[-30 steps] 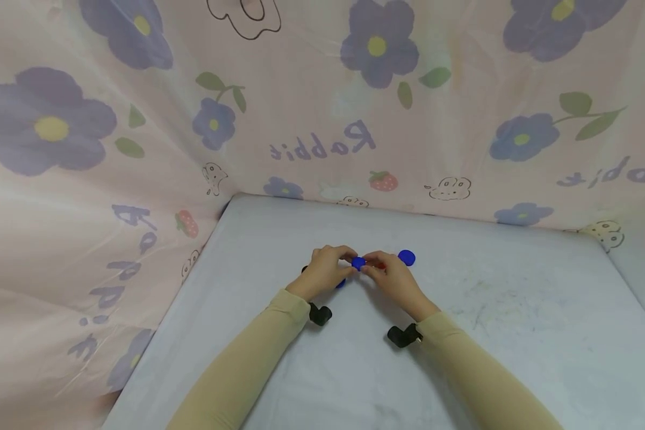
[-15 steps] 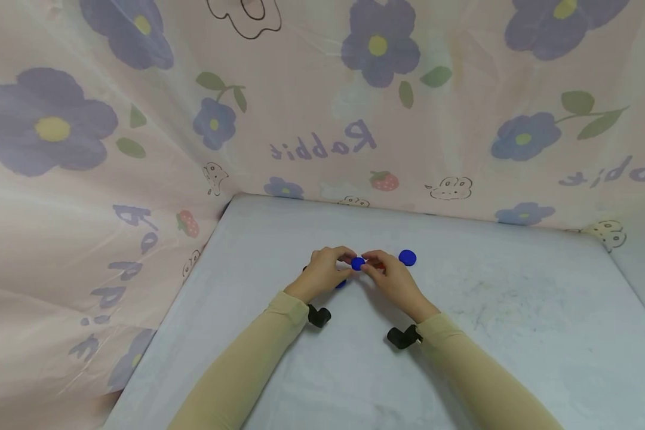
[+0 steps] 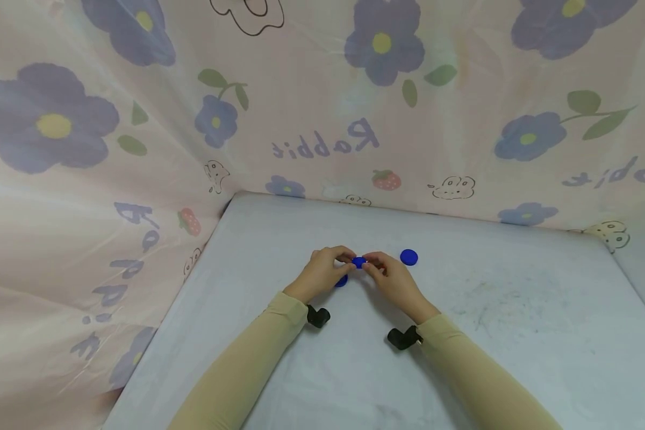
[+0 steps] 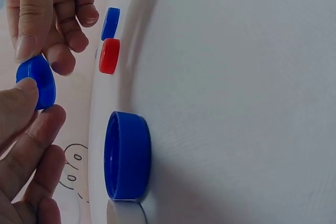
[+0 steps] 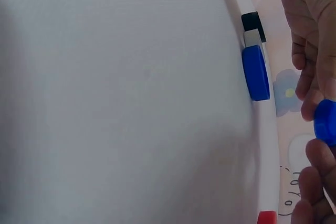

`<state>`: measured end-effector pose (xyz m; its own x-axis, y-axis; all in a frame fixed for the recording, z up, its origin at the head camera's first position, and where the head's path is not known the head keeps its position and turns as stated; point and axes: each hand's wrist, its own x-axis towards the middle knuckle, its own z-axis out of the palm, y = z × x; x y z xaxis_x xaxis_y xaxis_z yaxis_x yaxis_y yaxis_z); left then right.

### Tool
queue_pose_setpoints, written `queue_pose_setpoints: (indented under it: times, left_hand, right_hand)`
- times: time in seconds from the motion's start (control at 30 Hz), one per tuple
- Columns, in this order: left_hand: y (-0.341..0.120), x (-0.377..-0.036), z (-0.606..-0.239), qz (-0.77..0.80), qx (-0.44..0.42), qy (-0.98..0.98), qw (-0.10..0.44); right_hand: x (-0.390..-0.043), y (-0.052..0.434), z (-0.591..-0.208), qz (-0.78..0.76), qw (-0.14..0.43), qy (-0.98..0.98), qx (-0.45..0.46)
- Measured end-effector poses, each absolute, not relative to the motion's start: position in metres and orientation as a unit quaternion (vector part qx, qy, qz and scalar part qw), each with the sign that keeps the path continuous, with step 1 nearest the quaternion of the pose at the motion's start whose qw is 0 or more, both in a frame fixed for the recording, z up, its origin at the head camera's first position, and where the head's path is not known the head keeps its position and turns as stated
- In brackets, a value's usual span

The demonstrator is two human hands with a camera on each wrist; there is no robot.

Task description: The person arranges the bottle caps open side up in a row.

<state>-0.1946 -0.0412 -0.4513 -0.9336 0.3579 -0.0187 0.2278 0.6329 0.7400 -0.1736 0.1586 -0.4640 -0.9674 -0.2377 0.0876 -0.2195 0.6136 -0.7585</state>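
On the table [image 3: 338, 376], one resting blue cap [image 3: 341, 281] is partly hidden by the left hand [image 3: 321, 272]. Above the table, a held blue cap [image 3: 359, 263] is pinched by that hand and the right hand [image 3: 398, 283]. Nearer the table's far edge, a third blue cap [image 3: 409, 257] is seen.

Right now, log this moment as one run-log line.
pinched: small blue cap | by: left hand, right hand | on table, unheld: red cap

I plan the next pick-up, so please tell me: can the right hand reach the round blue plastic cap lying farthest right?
Probably yes: the round blue plastic cap lies close to the right hand, nothing visible between them, though this hand pinches a second blue cap.
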Motion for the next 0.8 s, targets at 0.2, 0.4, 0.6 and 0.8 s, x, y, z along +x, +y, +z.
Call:
queue_pose_setpoints:
  times: [0.2,0.4,0.6,0.8]
  left_hand:
    - [-0.0412,-0.1956,-0.453,0.394,0.172,0.9,0.074]
    - [-0.0405,-0.1954,-0.4527,0.393,0.17,0.9,0.079]
    - [-0.0398,-0.194,-0.4526,0.397,0.169,0.899,0.079]
    - [-0.0398,-0.1939,-0.4548,0.406,0.175,0.894,0.075]
  right_hand:
    - [-0.1738,0.1582,-0.464,-0.421,0.01,0.897,-0.132]
    - [-0.1747,0.159,-0.465,-0.427,0.016,0.896,-0.119]
    - [-0.1732,0.1608,-0.4656,-0.431,0.018,0.895,-0.113]
    - [-0.1714,0.1622,-0.4662,-0.44,0.016,0.891,-0.11]
